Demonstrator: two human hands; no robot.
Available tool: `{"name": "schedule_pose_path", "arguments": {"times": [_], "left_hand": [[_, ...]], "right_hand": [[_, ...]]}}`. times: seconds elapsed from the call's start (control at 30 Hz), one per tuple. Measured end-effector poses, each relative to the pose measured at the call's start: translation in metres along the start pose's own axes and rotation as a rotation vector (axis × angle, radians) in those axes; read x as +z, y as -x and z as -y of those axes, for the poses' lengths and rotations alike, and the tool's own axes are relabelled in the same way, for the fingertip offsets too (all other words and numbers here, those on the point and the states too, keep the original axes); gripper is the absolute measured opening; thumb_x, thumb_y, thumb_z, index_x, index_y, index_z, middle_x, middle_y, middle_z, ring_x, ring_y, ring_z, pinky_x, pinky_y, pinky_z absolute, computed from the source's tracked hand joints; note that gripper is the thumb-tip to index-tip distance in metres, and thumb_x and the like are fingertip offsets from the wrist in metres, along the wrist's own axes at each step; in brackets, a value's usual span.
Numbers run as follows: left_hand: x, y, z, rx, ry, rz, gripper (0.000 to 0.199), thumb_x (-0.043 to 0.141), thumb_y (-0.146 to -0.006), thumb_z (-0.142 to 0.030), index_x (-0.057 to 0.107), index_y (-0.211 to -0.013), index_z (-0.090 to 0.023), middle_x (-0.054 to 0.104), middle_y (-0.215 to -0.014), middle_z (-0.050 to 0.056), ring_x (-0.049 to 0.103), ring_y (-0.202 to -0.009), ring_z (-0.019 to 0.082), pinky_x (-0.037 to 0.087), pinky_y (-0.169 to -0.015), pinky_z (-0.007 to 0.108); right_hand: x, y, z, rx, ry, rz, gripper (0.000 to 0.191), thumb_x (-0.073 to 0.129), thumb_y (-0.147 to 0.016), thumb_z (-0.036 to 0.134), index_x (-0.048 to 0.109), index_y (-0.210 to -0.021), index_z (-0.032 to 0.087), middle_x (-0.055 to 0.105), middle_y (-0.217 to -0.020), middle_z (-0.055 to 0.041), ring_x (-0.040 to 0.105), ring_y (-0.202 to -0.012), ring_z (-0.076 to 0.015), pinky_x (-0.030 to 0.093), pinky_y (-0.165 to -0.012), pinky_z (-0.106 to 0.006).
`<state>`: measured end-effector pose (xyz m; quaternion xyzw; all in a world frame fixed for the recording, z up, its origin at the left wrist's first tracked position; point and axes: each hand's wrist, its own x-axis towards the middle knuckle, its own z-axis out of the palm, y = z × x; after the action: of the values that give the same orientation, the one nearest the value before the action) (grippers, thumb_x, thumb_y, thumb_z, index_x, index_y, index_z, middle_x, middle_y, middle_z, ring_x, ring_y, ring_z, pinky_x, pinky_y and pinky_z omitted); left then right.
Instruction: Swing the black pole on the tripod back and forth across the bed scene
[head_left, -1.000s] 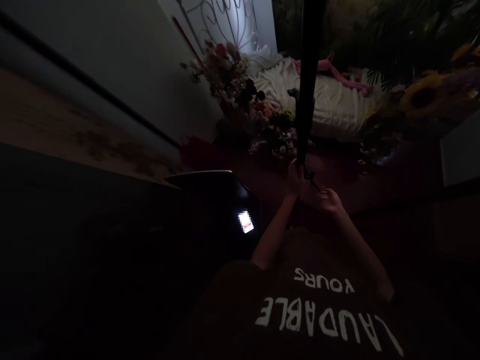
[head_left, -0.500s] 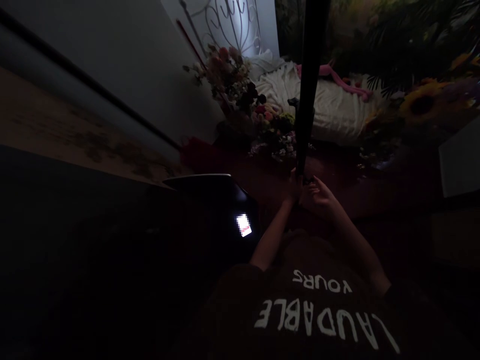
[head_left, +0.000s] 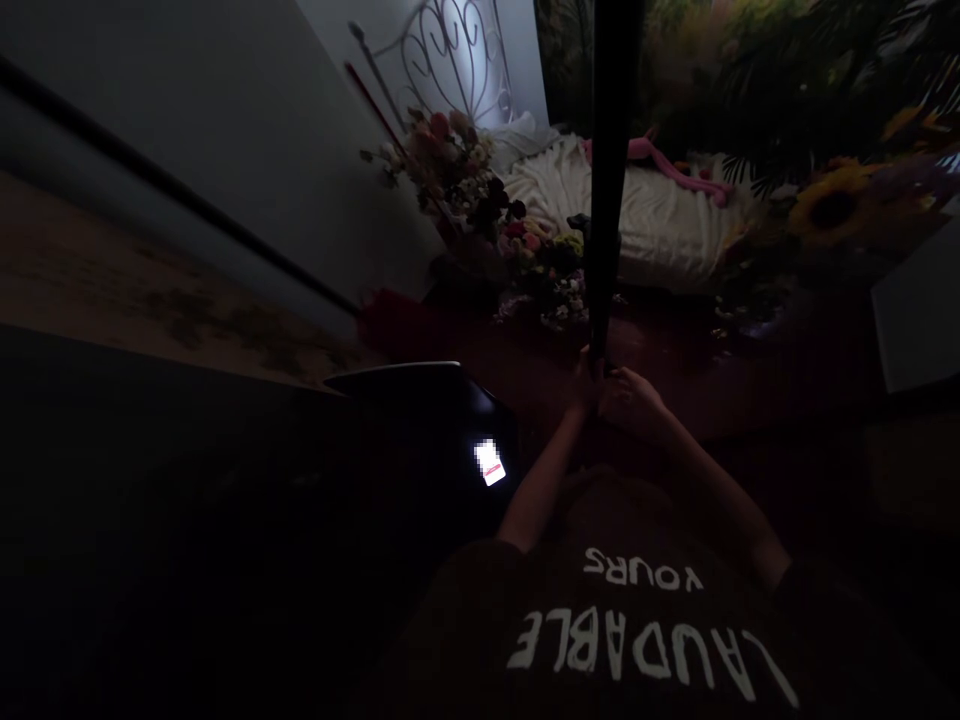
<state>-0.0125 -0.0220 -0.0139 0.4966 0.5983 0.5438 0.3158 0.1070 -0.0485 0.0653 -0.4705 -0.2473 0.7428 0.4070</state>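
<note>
A dark vertical pole [head_left: 609, 170] runs down from the top of the view to my two hands. My left hand [head_left: 585, 382] is closed around its lower part. Just right of the pole, my right hand [head_left: 630, 392] has its fingers curled in, close against a small dark part on the pole's side. Whatever those fingers hold is too dark to make out. Below the hands is the front of my dark shirt [head_left: 652, 590] with white lettering.
Left of my forearm, a dark panel [head_left: 420, 400] carries a small brightly lit screen [head_left: 490, 462]. Flowers [head_left: 555, 270] stand before a bed with a cream cover [head_left: 667, 235] and a pink long-limbed item [head_left: 675, 172]. A slanting rod [head_left: 180, 205] crosses the left; sunflowers [head_left: 832, 208] are at right.
My right hand's fingers have curled in closer to the pole. The left hand keeps its grip. The whole view has shifted slightly, with the background sitting a little lower and further left.
</note>
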Motion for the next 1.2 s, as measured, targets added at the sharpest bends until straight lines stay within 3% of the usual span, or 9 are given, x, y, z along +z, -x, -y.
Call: {"name": "schedule_pose_path", "arguments": {"times": [0.1,0.2,0.37,0.47,0.63,0.73,0.87,1.03,1.2], "left_hand": [[0.0,0.001,0.002,0.028,0.016,-0.026,0.048,0.045,-0.09,-0.056,0.054,-0.123,-0.022,0.066,-0.1,0.009,0.063,-0.083,0.018,0.051,-0.074,0.031],[-0.001,0.004,0.001,0.04,0.032,-0.013,0.047,0.044,-0.09,-0.056,0.055,-0.12,-0.021,0.067,-0.098,0.009,0.064,-0.078,0.017,0.051,-0.071,0.03],[-0.005,0.006,-0.004,0.041,0.034,0.022,0.045,0.045,-0.091,-0.055,0.055,-0.118,-0.021,0.067,-0.095,0.008,0.064,-0.079,0.018,0.052,-0.075,0.032],[-0.004,0.005,-0.005,0.06,0.076,0.058,0.047,0.043,-0.091,-0.057,0.053,-0.122,-0.023,0.066,-0.102,0.008,0.064,-0.085,0.018,0.052,-0.077,0.032],[0.0,0.004,-0.003,0.123,0.119,0.045,0.05,0.04,-0.092,-0.056,0.051,-0.126,-0.021,0.063,-0.116,0.011,0.063,-0.102,0.02,0.051,-0.088,0.035],[0.0,0.005,-0.004,0.15,0.088,0.043,0.05,0.04,-0.093,-0.054,0.048,-0.129,-0.021,0.06,-0.123,0.013,0.061,-0.11,0.022,0.049,-0.094,0.037],[-0.001,0.006,-0.003,0.134,0.057,0.043,0.049,0.038,-0.093,-0.055,0.049,-0.128,-0.022,0.063,-0.117,0.012,0.063,-0.102,0.021,0.05,-0.09,0.036],[0.0,0.005,-0.002,0.117,0.026,0.017,0.049,0.038,-0.093,-0.056,0.051,-0.125,-0.022,0.063,-0.112,0.011,0.063,-0.099,0.021,0.051,-0.089,0.036],[0.002,0.007,-0.007,0.074,0.067,0.021,0.047,0.038,-0.094,-0.054,0.048,-0.128,-0.025,0.06,-0.116,0.01,0.062,-0.1,0.02,0.051,-0.088,0.035]], "right_hand": [[-0.002,0.006,-0.004,-0.225,0.226,-0.211,0.022,0.071,-0.066,0.029,0.057,-0.081,0.02,0.061,-0.066,0.0052,0.054,-0.055,-0.0074,0.043,-0.051,-0.017],[-0.005,0.014,0.003,-0.461,0.45,-0.271,0.02,0.067,-0.067,0.032,0.064,-0.08,0.018,0.066,-0.076,0.0002,0.06,-0.07,-0.0128,0.047,-0.061,-0.022],[0.001,0.021,0.023,-0.576,0.563,-0.305,0.017,0.058,-0.074,0.033,0.066,-0.078,0.018,0.067,-0.078,-0.0033,0.061,-0.076,-0.0168,0.05,-0.068,-0.028],[0.011,0.014,0.032,-0.708,0.522,-0.254,0.024,0.064,-0.075,0.037,0.064,-0.092,0.019,0.068,-0.093,-0.0054,0.064,-0.087,-0.0181,0.052,-0.079,-0.032],[0.041,0.002,0.05,-0.934,0.477,-0.073,0.054,0.069,-0.078,0.047,0.048,-0.124,0.029,0.063,-0.112,-0.0042,0.062,-0.104,-0.018,0.052,-0.092,-0.034],[0.066,0.012,0.072,-1.067,0.493,0.004,0.067,0.068,-0.079,0.047,0.036,-0.137,0.033,0.058,-0.119,-0.0034,0.061,-0.108,-0.0173,0.052,-0.095,-0.034],[0.095,0.036,0.108,-1.256,0.563,0.017,0.07,0.065,-0.083,0.046,0.029,-0.142,0.034,0.053,-0.125,-0.0038,0.06,-0.111,-0.018,0.053,-0.093,-0.035],[0.109,0.04,0.136,-1.276,0.734,0.061,0.06,0.058,-0.088,0.05,0.036,-0.139,0.029,0.056,-0.125,-0.0051,0.062,-0.11,-0.0217,0.057,-0.089,-0.038],[0.11,0.028,0.137,-1.236,0.771,0.044,0.06,0.059,-0.088,0.047,0.037,-0.14,0.027,0.063,-0.117,-0.0025,0.065,-0.104,-0.0208,0.057,-0.09,-0.041]]}}
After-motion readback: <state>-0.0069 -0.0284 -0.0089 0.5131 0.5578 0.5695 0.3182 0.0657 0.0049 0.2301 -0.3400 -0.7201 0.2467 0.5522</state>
